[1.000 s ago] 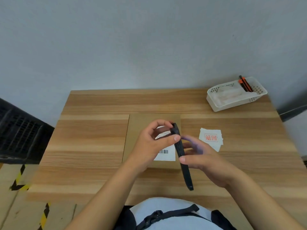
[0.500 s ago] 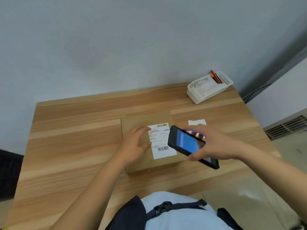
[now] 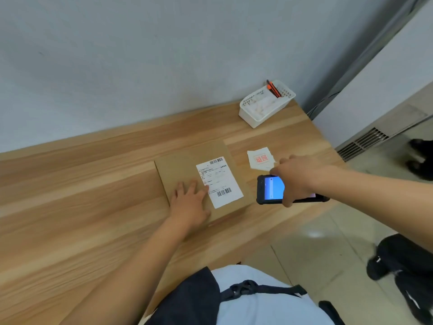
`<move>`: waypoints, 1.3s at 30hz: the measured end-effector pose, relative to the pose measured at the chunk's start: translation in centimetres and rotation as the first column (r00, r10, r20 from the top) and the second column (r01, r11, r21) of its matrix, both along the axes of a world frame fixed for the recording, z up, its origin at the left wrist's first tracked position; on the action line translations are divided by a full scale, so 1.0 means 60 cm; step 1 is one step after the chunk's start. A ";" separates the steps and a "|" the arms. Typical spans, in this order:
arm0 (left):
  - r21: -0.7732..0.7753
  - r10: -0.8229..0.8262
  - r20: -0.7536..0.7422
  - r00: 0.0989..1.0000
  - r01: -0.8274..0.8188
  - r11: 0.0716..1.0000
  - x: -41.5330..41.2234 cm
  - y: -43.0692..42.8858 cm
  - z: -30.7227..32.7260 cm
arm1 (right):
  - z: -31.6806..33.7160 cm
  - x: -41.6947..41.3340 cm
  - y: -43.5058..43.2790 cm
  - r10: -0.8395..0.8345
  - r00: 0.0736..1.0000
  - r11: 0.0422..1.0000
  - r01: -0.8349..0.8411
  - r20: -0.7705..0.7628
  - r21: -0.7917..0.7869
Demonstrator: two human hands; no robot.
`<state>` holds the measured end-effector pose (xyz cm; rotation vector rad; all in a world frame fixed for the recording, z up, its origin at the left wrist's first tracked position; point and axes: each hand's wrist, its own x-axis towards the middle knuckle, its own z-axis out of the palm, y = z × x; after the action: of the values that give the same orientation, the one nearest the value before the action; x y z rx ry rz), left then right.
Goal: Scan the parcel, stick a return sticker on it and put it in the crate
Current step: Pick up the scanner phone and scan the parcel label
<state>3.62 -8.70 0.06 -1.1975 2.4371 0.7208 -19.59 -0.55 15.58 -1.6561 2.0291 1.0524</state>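
Observation:
A flat brown cardboard parcel (image 3: 180, 167) lies on the wooden table (image 3: 82, 207), with a white shipping label (image 3: 219, 181) bearing barcodes on its top. My left hand (image 3: 189, 202) rests flat on the parcel's near left part, fingers spread beside the label. My right hand (image 3: 297, 179) grips a black handheld scanner (image 3: 269, 188) with a lit blue screen, held just right of the parcel near the table's right edge. A small stack of white return stickers (image 3: 261, 158) with red characters lies on the table behind the scanner.
A white perforated basket (image 3: 267, 106) with orange and black pens stands at the table's far right corner, against the grey wall. Right of the table are tiled floor, a vent grille (image 3: 365, 141), dark shoes (image 3: 419, 160) and a black bag (image 3: 403, 256).
My right hand has carried the scanner from over the label to the right of the parcel. My left hand let go of the scanner and settled flat on the parcel. The view swung right.

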 end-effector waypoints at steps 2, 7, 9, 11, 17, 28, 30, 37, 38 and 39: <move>-0.005 -0.009 0.008 1.000 0.009 1.000 0.000 -0.002 0.000 | 0.000 0.004 0.002 -0.027 0.999 1.000 0.027 -0.038 0.013; -0.018 -0.029 0.021 0.999 0.030 0.999 0.000 -0.005 0.000 | -0.008 0.008 0.006 -0.159 0.986 0.985 0.161 -0.046 0.066; -0.029 -0.038 0.022 0.999 0.038 0.999 0.000 -0.006 -0.002 | -0.009 0.012 0.009 -0.157 0.986 0.985 0.161 -0.058 0.064; -0.035 -0.040 0.020 0.999 0.040 0.999 0.000 -0.006 -0.002 | -0.006 0.018 0.012 -0.136 0.988 0.988 0.140 -0.074 0.064; -0.025 -0.031 0.004 0.999 0.032 0.999 0.003 -0.004 -0.003 | -0.005 0.025 0.015 -0.100 0.989 0.993 0.106 -0.109 0.055; -0.013 0.003 -0.016 1.000 -0.003 1.000 0.002 -0.003 -0.005 | -0.012 0.002 0.028 -0.083 0.991 0.995 0.088 -0.102 0.045; -0.010 0.009 -0.019 1.000 -0.010 1.000 0.001 -0.003 -0.005 | -0.015 -0.005 0.033 -0.098 0.991 0.994 0.101 -0.090 0.029; 0.000 0.041 -0.022 0.999 -0.041 0.999 -0.005 -0.005 -0.009 | -0.082 -0.051 0.067 -0.314 0.949 0.944 0.316 0.042 -0.089; -0.001 0.045 -0.022 0.999 -0.045 0.999 -0.006 -0.004 -0.010 | -0.097 -0.060 0.070 -0.360 0.930 0.925 0.366 0.071 -0.107; 0.000 0.049 -0.020 0.999 -0.049 0.999 -0.007 -0.004 -0.011 | -0.113 -0.069 0.073 -0.412 0.905 0.897 0.423 0.106 -0.128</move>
<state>3.22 -8.94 -0.57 -1.2604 2.4323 0.7496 -23.72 3.84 8.79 -1.2107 2.3155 0.6910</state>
